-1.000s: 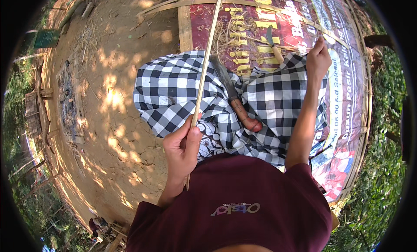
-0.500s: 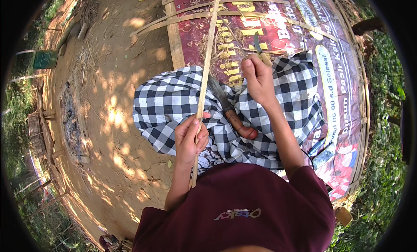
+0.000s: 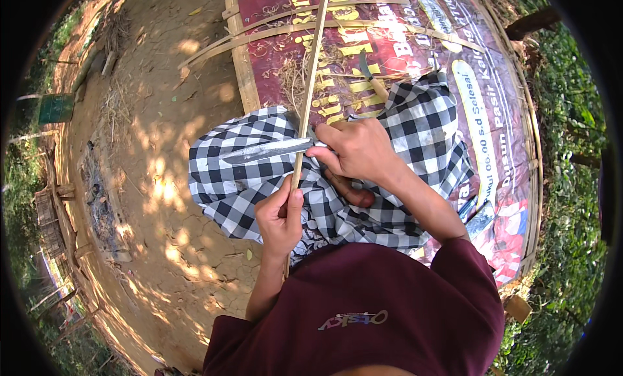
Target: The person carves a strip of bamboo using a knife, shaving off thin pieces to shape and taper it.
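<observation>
A long, pale, narrow strip, apparently bamboo [image 3: 315, 58], runs upright past my lap. My left hand [image 3: 280, 220] pinches its lower part between thumb and fingers. My right hand [image 3: 360, 149] is closed round the handle of a knife [image 3: 266, 150]; its grey blade lies across the strip, just above my left hand. The knife's handle is mostly hidden in my fingers. Under my right hand, a brown curved wooden handle [image 3: 350, 192] rests on the black-and-white checked cloth [image 3: 227, 181] over my legs. Its upper part is covered by my hand.
A small curved knife with a pale handle [image 3: 378, 88] lies beyond my right knee. Curly shavings [image 3: 292, 74] are scattered on the printed red sheet [image 3: 259, 58]. Bent pale strips [image 3: 259, 35] cross the sheet. Bare earth [image 3: 156, 201] lies to the left.
My right hand has come down and left, bringing the knife blade across the strip. My left hand still pinches the strip. The view has shifted slightly.
</observation>
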Demonstrator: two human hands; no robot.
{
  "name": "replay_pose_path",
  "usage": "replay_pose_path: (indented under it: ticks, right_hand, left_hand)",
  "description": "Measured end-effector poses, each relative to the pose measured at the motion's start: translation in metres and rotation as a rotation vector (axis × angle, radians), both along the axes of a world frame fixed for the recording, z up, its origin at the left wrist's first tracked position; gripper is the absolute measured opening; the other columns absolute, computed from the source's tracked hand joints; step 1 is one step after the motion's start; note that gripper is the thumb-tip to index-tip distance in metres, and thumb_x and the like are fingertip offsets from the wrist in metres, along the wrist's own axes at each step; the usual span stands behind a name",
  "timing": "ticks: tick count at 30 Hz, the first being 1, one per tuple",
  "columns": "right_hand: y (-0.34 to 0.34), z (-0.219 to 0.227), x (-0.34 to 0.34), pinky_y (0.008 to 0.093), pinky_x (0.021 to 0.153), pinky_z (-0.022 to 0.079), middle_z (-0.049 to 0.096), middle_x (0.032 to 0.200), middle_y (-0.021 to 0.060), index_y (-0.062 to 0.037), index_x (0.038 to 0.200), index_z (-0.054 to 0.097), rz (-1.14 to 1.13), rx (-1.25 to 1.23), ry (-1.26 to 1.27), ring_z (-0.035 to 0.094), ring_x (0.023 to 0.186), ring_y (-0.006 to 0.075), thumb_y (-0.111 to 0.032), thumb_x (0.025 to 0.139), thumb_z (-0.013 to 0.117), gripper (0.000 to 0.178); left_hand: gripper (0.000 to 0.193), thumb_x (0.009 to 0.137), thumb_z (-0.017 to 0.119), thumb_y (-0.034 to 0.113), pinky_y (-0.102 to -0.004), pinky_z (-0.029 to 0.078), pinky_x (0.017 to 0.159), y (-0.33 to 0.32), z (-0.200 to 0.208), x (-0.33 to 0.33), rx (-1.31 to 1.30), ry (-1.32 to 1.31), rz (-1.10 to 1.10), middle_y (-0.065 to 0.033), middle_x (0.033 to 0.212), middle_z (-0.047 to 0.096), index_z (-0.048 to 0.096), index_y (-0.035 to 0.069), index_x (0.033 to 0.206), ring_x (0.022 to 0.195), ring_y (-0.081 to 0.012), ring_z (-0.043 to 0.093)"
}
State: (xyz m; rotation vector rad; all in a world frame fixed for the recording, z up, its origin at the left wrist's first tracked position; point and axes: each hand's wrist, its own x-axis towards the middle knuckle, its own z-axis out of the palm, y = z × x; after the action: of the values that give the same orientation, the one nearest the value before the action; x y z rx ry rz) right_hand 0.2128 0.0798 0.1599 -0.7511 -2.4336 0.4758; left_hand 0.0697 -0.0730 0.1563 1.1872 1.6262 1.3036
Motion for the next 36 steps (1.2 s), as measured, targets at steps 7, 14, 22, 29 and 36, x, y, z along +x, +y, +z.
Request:
replay_pose_path:
  ticks: [7, 14, 22, 29, 36]
  right_hand:
    - [0.042, -0.018, 0.003, 0.0355, 0.037, 0.040, 0.051, 0.050, 0.0031, -0.0119, 0.068, 0.051, -0.010, 0.339, 0.050, 0.054, 0.041, 0.0218, -0.056, 0.083, 0.054, 0.047]
    - [0.205, -0.063, 0.133, 0.0496, 0.071, 0.048, 0.065, 0.080, 0.0238, -0.0027, 0.085, 0.068, -1.237, -0.205, 0.207, 0.061, 0.079, 0.0450, -0.049, 0.096, 0.031, 0.060]
    - [0.153, -0.036, 0.102, 0.0347, 0.053, 0.039, 0.054, 0.056, 0.0127, 0.0032, 0.078, 0.059, -0.805, -0.240, 0.280, 0.045, 0.053, 0.0192, -0.046, 0.096, 0.044, 0.055]
    - [0.087, -0.031, 0.017, 0.0205, 0.045, 0.024, 0.034, 0.057, -0.0080, -0.0030, 0.080, 0.055, -0.228, -0.710, 0.745, 0.029, 0.051, 0.0011, -0.031, 0.099, 0.046, 0.035]
    - [0.051, -0.005, -0.027, 0.0199, 0.044, 0.019, 0.036, 0.056, -0.0110, -0.0003, 0.106, 0.061, -0.016, -0.843, 0.679, 0.028, 0.049, -0.0010, -0.021, 0.094, 0.057, 0.024]
  left_hand:
    - [0.028, 0.091, 0.057, 0.005, -0.0206, 0.024, 0.042, 0.014, 0.006, 0.007, 0.071, 0.137, 0.061, 0.0048, 0.056, 0.039, 0.059, -0.008, 0.115, 0.049, -0.0010, 0.033]
    - [0.029, 0.091, 0.055, 0.004, -0.0188, 0.025, 0.045, -0.033, 0.021, 0.002, 0.030, 0.167, -0.001, 0.0047, 0.059, 0.043, 0.058, -0.007, 0.117, 0.052, -0.0007, 0.036]
    - [0.029, 0.092, 0.055, 0.005, -0.0192, 0.021, 0.043, -0.013, 0.005, -0.018, 0.015, 0.021, 0.190, 0.0071, 0.059, 0.039, 0.058, -0.006, 0.118, 0.051, 0.0008, 0.031]
    - [0.031, 0.092, 0.056, 0.005, -0.0162, 0.026, 0.043, -0.005, 0.005, -0.007, 0.009, -0.002, 0.175, 0.0067, 0.062, 0.046, 0.055, -0.008, 0.120, 0.049, 0.0018, 0.036]
    - [0.026, 0.088, 0.059, -0.001, -0.0137, 0.035, 0.052, -0.010, -0.013, 0.006, 0.062, 0.134, 0.177, -0.0019, 0.079, 0.062, 0.055, -0.012, 0.112, 0.064, 0.0003, 0.048]
